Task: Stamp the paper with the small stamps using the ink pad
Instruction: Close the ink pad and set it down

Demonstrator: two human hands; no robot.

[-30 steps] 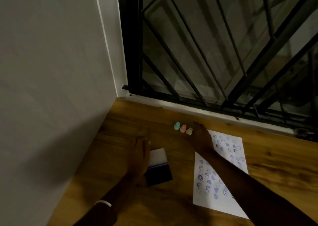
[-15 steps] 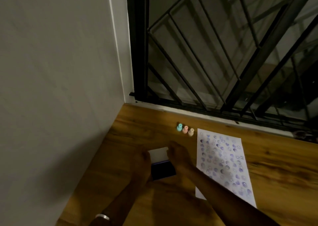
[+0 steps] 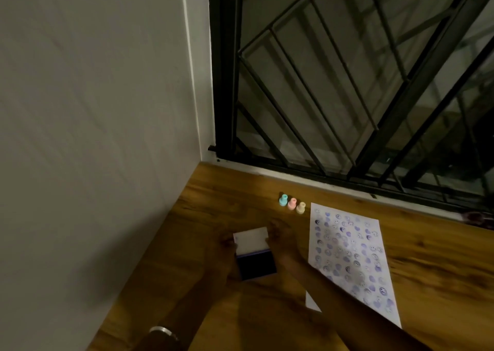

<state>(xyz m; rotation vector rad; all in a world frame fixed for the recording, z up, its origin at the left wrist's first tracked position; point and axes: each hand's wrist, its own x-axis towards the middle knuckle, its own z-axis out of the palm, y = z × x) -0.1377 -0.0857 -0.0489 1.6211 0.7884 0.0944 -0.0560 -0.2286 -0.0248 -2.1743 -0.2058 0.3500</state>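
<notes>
The ink pad [image 3: 255, 255] lies open on the wooden tabletop [image 3: 427, 265], toward its left edge by the wall, white lid tipped back and dark pad facing up. Both hands are on it: the left hand [image 3: 227, 246] at the lid's left side, the right hand [image 3: 280, 239] at its right. The light is too dim to tell whether the fingers clamp the lid or only rest against it.

The paper [image 3: 350, 259] lies just right of the pad, nearly filled with purple marks, so I'd guess they mean to shut the case. That wants the base held flat and the lid lowered squarely, fingers clear of the ink.

I count one pad, one sheet and three small stamps [image 3: 292, 204], teal, pink and cream, standing upright in a row near the tabletop's far edge, by the sheet's far left corner.
</notes>
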